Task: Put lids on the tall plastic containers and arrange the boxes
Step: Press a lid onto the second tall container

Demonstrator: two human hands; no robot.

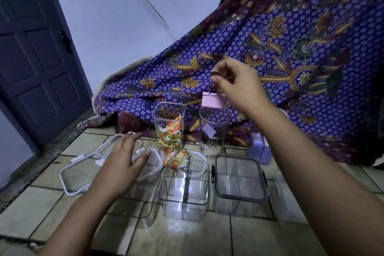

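Head view, right hand (236,87): raised, fingertips pinching the wire handle of a pink binder clip (214,100), which hangs just below the hand.
Round tall container (215,131): straight under the clip, mouth open, no lid on it.
Left hand (122,164): fingers straight and spread, holding nothing; fingertips over a small white-rimmed lid (152,164) – contact cannot be told.
Square tall container (169,129): just beyond the left fingertips, unlidded, coloured wrappers inside.
Divided boxes (185,189): nearer than both hands, between the forearms.
Doing it well: probably the clip goes in first – lower it inside the rim before letting go, then match the lid's shape to the mouth and press its edges evenly.
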